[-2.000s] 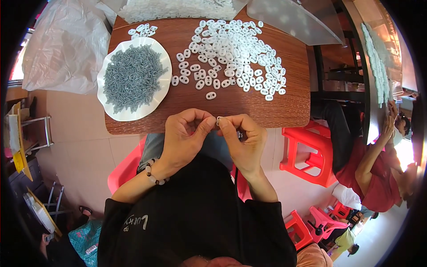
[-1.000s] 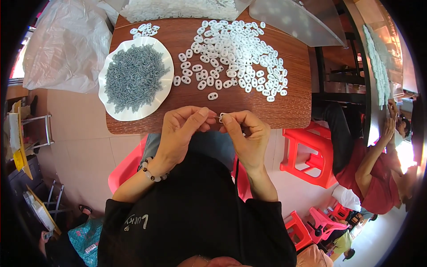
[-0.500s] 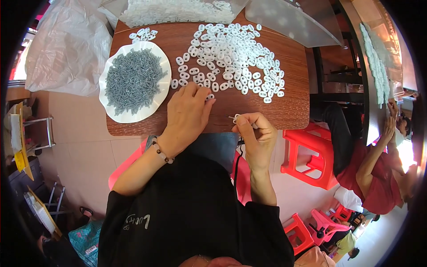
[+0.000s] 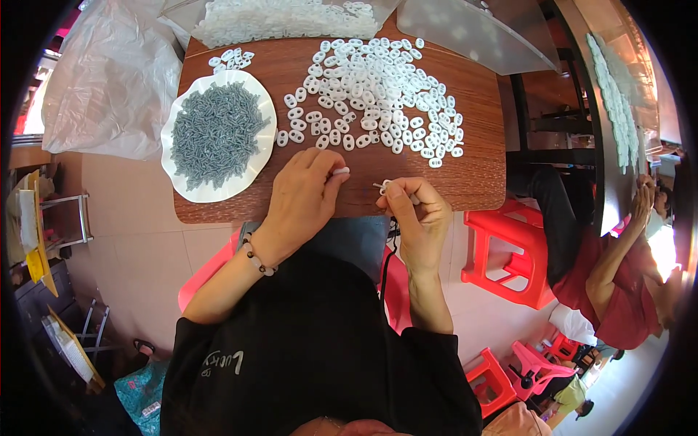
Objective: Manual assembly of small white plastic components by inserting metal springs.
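Head view, and straight to the action: pinching a white oval piece [image 4: 342,171] between thumb and fingertips of the left hand [image 4: 302,192], just to the near right of the white wavy-rimmed plate [image 4: 174,176]. Clamping with the right hand [image 4: 418,211] too, farther right of the plate, on a looped white piece [image 4: 385,188] with a slim pin jutting toward the plate. Can't tell through those fingers how deep the pin sits. Holding both hands apart, near each other, with a small gap between the two pieces. Wearing a beaded bracelet [image 4: 253,256] on the left wrist. Look into the plate: heaped with slim grey pieces [image 4: 218,134]. Swing right of the plate for a broad spread of two-holed white ovals [image 4: 385,91] across the wooden table [image 4: 476,171]. Spot a little white cluster [image 4: 231,59] at the plate's far edge, and beyond it to the right, a clear bin [image 4: 283,25] full of white pieces. Catch a crumpled translucent bag [image 4: 109,83] left of the plate, and a red stool [image 4: 509,254] well off to its right.
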Available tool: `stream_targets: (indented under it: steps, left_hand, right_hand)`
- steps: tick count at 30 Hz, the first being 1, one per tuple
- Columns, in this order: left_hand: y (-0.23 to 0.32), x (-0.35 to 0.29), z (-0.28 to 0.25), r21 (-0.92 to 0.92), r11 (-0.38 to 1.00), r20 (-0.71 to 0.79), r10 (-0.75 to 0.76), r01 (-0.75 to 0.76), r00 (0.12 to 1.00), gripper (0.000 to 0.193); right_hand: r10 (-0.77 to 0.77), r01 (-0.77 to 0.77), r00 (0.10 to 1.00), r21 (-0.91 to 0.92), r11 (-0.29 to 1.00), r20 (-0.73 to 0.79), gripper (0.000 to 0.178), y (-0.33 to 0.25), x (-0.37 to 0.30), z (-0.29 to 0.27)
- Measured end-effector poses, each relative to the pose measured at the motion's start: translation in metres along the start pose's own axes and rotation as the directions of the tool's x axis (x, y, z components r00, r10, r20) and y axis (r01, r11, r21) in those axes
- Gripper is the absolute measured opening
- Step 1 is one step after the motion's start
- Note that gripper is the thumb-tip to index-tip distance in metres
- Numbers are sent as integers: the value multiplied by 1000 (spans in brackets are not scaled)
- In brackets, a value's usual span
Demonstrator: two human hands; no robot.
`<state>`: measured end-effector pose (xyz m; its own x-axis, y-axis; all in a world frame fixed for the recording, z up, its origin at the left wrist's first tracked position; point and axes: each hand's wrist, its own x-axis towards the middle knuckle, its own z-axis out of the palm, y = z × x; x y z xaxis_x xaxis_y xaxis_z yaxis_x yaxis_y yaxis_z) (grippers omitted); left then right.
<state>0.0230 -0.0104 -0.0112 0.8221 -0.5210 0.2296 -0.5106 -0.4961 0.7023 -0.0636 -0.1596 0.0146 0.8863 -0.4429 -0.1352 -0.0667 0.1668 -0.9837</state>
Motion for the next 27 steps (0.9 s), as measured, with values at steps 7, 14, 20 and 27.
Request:
stream_targets:
  steps: [7, 14, 20, 27]
  left_hand:
    - [-3, -8, -15, -632, 637, 250, -371, 441, 894, 21]
    - [0, -19, -22, -815, 35, 535, -334, 578, 776, 30]
    - [5, -22, -22, -806, -16, 568, -303, 592, 765, 31]
    - [4, -26, -26, -820, -54, 556, -313, 570, 770, 28]
  right_hand:
    - [30, -30, 1000, -9, 1000, 3, 10, -1, -1, -3]
    - [19, -18, 998, -1, 1000, 58, 10, 0, -1, 1]
    - [28, -29, 996, 12, 1000, 87, 9, -3, -4, 3]
    - [0, -3, 993, 27, 1000, 116, 10, -5, -7, 9]
